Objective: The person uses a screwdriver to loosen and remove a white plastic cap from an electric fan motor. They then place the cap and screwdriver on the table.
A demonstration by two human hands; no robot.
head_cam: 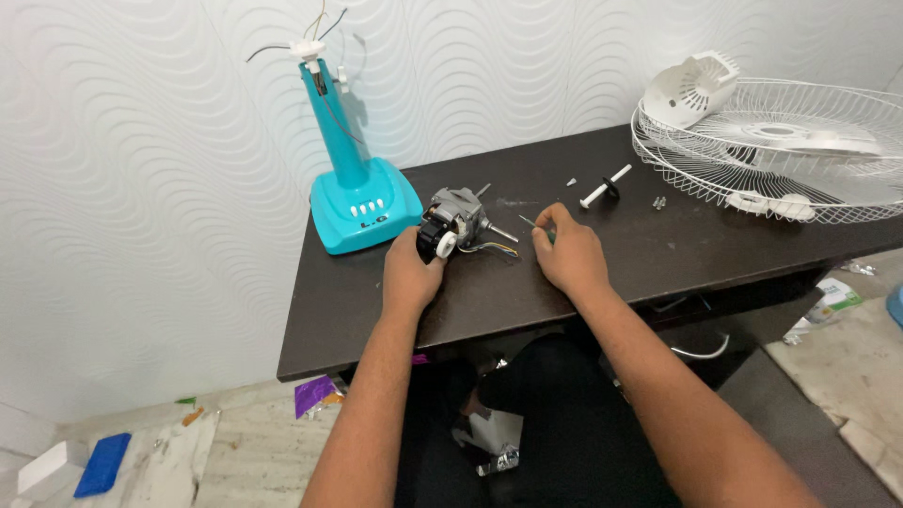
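Observation:
A small fan motor (455, 222) with a metal shaft and coloured wires lies on the dark table (649, 254). My left hand (410, 271) grips its near end, by the black and white parts. My right hand (567, 251) rests on the table just right of the motor, fingertips pinched on a thin wire or pin (528, 222).
A turquoise fan stand (354, 183) with loose wires on top stands at the table's back left. White wire fan grilles (781, 150) and a white housing (694, 87) lie at the right. A white spindle (605, 186) and small screws (658, 201) lie between. Litter covers the floor.

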